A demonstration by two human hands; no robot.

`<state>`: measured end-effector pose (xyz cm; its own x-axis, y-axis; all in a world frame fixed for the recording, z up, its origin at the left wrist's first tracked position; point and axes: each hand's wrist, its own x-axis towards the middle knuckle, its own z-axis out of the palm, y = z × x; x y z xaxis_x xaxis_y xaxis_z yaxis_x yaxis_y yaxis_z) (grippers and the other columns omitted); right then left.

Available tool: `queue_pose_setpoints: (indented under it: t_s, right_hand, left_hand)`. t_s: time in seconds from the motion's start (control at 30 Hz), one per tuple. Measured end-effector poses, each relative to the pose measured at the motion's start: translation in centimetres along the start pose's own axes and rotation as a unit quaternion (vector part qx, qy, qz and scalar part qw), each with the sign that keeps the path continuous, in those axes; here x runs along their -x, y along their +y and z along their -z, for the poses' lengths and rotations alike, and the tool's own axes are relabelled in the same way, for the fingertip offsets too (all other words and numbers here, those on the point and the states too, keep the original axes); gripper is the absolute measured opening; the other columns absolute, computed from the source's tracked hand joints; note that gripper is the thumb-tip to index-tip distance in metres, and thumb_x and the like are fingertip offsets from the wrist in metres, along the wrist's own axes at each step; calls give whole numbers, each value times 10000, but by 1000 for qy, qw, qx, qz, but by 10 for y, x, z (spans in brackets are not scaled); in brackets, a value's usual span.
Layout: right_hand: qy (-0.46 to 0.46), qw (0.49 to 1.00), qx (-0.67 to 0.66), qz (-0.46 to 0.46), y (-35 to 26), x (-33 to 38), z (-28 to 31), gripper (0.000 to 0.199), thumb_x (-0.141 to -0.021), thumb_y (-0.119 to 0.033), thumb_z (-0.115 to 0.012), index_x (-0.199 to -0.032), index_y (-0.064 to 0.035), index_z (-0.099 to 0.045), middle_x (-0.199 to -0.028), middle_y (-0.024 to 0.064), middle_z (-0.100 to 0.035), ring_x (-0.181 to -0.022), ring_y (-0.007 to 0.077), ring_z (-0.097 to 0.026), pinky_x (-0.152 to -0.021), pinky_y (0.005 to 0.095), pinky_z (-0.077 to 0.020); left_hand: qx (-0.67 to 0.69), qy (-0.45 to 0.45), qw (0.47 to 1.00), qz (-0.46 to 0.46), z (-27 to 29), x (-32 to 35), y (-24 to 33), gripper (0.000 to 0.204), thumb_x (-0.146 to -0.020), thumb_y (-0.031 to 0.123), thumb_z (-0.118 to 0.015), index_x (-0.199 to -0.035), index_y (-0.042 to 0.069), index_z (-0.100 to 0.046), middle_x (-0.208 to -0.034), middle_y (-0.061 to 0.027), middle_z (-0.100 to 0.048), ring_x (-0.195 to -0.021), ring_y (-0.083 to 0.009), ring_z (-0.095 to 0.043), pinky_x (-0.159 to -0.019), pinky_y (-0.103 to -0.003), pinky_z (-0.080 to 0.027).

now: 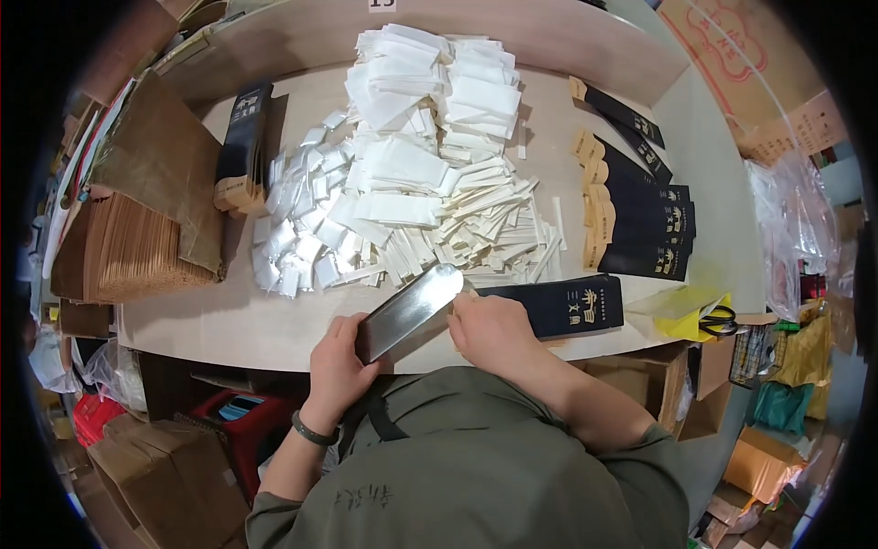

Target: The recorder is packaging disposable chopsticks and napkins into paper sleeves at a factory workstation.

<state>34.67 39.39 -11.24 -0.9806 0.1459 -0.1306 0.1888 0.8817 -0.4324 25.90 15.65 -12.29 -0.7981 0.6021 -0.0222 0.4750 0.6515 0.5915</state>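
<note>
My left hand [340, 359] grips the lower end of a flat, shiny silver sleeve [412, 313] with a rounded end. It is tilted up to the right over the table's front edge. My right hand [494, 331] is closed beside the sleeve's rounded end. Whatever its curled fingers hold is hidden. Under and beyond that hand lies a black flat packet [574, 306] with gold print, its left end covered. Just past the sleeve spread loose white paper strips [494, 220] and small silver-white sachets [306, 224].
White paper packets [398, 78] are stacked at the back. Black packets with tan ends [640, 215] fan out at right; more stand at left [245, 137]. An open carton of brown cards [137, 242] flanks the left. Black-handled scissors [718, 320] lie by yellow plastic [686, 320] at the right edge.
</note>
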Motion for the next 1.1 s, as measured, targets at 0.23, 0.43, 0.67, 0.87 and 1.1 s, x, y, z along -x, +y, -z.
queue_pose_setpoints:
  t_s: [0.23,0.43,0.67,0.87,1.1]
  right_hand:
    - [13,993,-115,-27,-5,-10,-17,182,-777,-219,-619,-773,-37,-628,-656,171,-630,-666,381,-648,-620,478,-514]
    - [-52,981,-148,116,3,-20,27,137,-829,-205,-617,-865,-77,-652,-851,149,-662,-834,349,-654,-747,432,-527]
    - [8,996,42,74,137,-21,85,161,-748,-78,-744,-832,-39,-611,-935,112,-568,-933,321,-561,-801,398,-471]
    - [-54,987,-150,-36,88,-33,109,168,-846,-116,-678,-984,-24,-648,-799,147,-639,-777,286,-639,-711,378,-493]
    - [53,985,-81,145,4,-151,51,171,-853,-147,-685,-937,2,-682,-860,153,-680,-798,330,-654,-736,396,-517]
  left_hand:
    - [-74,-131,983,-102,32,3,-8,663,-683,191,-833,-1275,95,-551,-958,-108,-620,-871,-324,-644,-734,-401,-534]
    - [-35,-98,976,-192,26,-31,9,668,-700,209,-827,-1290,63,-550,-1045,-131,-625,-950,-326,-635,-800,-384,-527]
    - [93,130,987,1,34,-41,-62,358,-824,112,-741,-1161,34,-649,-1068,-128,-648,-877,-241,-613,-784,-328,-500]
    - [-40,188,980,44,53,-46,-79,355,-810,163,-756,-1136,64,-656,-1091,-130,-652,-933,-315,-636,-805,-394,-520]
    - [-48,149,988,-19,33,-92,-64,307,-782,127,-735,-1070,82,-638,-980,-127,-619,-849,-337,-621,-741,-420,-512]
